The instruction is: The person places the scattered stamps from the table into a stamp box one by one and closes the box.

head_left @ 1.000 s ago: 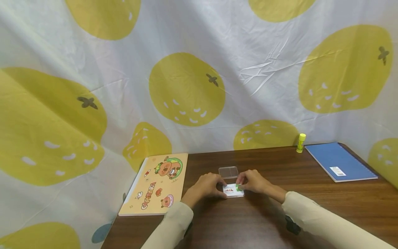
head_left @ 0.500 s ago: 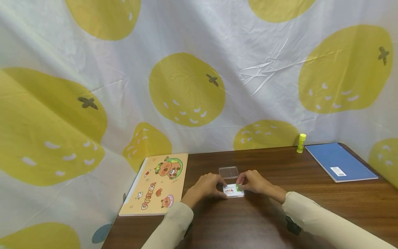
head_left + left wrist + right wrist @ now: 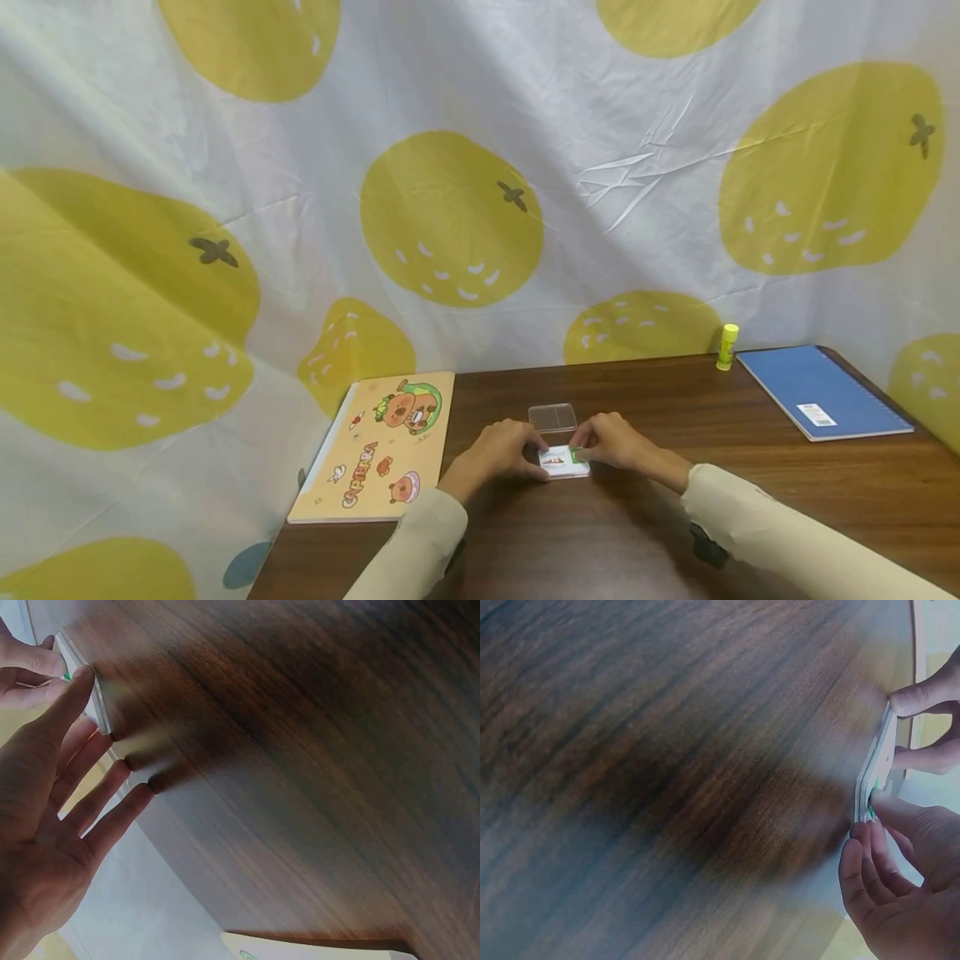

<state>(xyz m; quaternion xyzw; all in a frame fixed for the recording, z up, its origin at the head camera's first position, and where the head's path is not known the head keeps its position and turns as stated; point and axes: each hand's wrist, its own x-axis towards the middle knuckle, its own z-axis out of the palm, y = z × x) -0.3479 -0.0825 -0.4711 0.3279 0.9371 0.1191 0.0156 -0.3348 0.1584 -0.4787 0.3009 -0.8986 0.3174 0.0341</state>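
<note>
Grip at left (image 3: pixel 501 450) spans white case (image 3: pixel 564 465); right (image 3: pixel 617 438) pinches.

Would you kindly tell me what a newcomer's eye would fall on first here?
Probably the cloth hanging behind the table, with its huge yellow fruits. Next come the left grip and right grip, holding a flat white item mid-table, and the orange notebook at the table's left.

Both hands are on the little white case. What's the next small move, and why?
Probably lift at the green patch with the right hand: it pinches there, and the left hand holds the opposite side of the white case, which should steady it.
</note>
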